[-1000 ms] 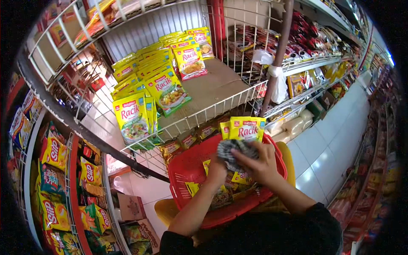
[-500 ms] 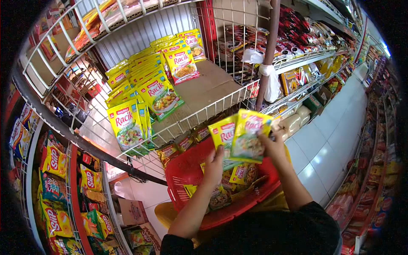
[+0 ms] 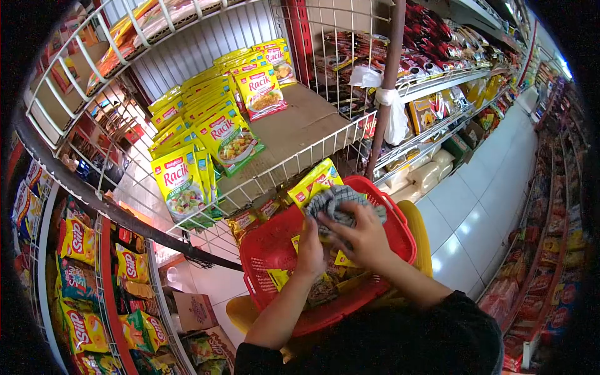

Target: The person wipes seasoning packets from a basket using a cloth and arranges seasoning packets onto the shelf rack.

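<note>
A yellow Racik packet [image 3: 315, 180] is gripped in my left hand [image 3: 310, 248], tilted above the basket. My right hand [image 3: 361, 236] holds a crumpled checked cloth [image 3: 337, 205] against the packet's front, hiding its lower part. Beneath both hands is a red plastic basket [image 3: 265, 245] with several yellow packets [image 3: 322, 290] inside. Behind, on a cardboard-lined wire shelf, rows of yellow Racik packets [image 3: 228, 139] lean toward me, and one with a vegetable picture [image 3: 181, 181] stands at the front left corner.
The wire shelf's front edge [image 3: 300, 157] rises just beyond the basket, with a brown post [image 3: 386, 81] at its right. Snack bags [image 3: 81, 240] hang at the left. A yellow stool [image 3: 423, 237] supports the basket. Tiled floor [image 3: 465, 219] and more shelves lie to the right.
The two packets held apart are now together or one is hidden, up at the basket's far side. The cloth has come back into view over the packet. My right hand has moved left.
</note>
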Motion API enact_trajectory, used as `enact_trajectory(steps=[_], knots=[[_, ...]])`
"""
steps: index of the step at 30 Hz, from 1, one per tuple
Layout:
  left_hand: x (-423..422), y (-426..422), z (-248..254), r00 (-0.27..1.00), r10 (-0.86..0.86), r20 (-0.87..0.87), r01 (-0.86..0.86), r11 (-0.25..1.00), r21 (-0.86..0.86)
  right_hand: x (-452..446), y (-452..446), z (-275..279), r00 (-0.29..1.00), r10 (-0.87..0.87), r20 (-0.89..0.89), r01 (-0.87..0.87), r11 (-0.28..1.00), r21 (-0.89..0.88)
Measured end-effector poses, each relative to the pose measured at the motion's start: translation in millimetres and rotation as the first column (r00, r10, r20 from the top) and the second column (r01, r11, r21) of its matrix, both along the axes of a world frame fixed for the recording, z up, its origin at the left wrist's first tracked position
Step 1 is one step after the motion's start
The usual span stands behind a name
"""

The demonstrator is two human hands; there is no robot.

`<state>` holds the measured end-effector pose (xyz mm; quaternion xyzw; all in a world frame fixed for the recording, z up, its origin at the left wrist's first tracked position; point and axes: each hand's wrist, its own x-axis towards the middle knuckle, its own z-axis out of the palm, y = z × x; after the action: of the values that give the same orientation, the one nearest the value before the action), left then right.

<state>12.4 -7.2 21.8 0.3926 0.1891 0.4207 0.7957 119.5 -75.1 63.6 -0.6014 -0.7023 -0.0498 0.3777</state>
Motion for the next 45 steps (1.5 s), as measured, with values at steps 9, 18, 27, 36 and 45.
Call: enact_trajectory(steps=[9, 18, 27, 36, 45], knots=[[-1.5, 3.7, 5.2, 0.993, 0.052, 0.107, -0.023, 0.967, -0.254, 67.1, 27.8, -62.2, 0.677, -0.290, -0.676, 0.206, 0.957, -0.204], [-3.3, 12.7, 9.7, 0.993, 0.084, 0.079, -0.066, 0.975, -0.210, 57.4, -11.7, -39.5, -0.170, -0.326, -0.930, -0.431, 0.873, -0.227], [-4.9, 28.1, -7.4, 0.988, 0.027, 0.151, 0.010, 0.971, -0.240, 64.9, -6.1, 38.9, 0.639, -0.031, -0.768, 0.516, 0.759, 0.398], [-2.4, 25.4, -16.3, 0.951, 0.078, 0.299, -0.012, 0.976, -0.218, -106.1, 109.2, 119.8, 0.954, 0.267, 0.139, -0.300, 0.851, 0.431], [-16.6, 21.7, 3.6, 0.950, 0.162, 0.267, -0.075, 0.948, -0.308, -33.5, 30.7, 41.5, 0.953, 0.051, 0.299, -0.110, 0.977, 0.182]])
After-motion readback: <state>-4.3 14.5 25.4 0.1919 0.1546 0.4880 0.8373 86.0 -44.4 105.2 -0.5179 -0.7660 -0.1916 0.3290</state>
